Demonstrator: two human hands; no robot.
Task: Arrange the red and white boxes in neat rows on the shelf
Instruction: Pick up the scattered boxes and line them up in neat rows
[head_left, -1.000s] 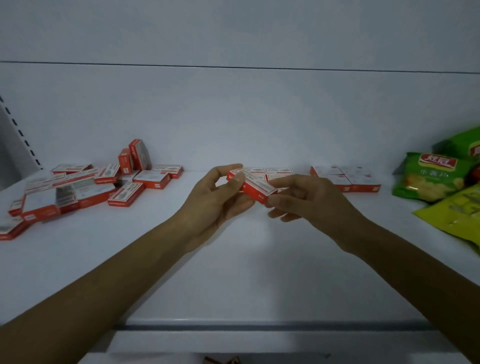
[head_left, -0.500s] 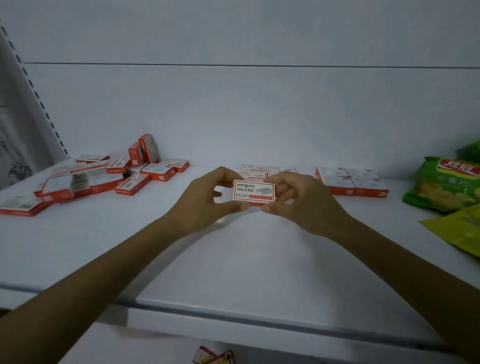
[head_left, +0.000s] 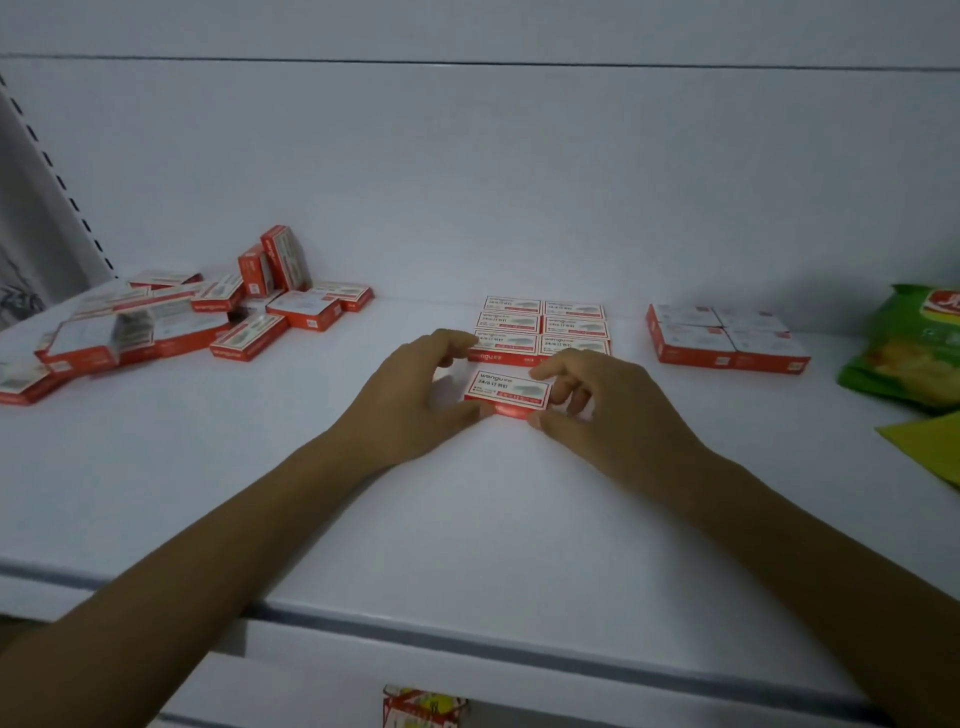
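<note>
Box (head_left: 508, 391) label up, just in front of the neat block (head_left: 543, 325). Your left hand (head_left: 410, 400) and right hand (head_left: 608, 410) both pinch it.

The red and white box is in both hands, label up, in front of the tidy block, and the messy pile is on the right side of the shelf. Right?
No. The head view shows the messy pile on the left side of the shelf. Otherwise yes: the left hand and right hand hold the red and white box, label up, in front of the tidy block.
</note>
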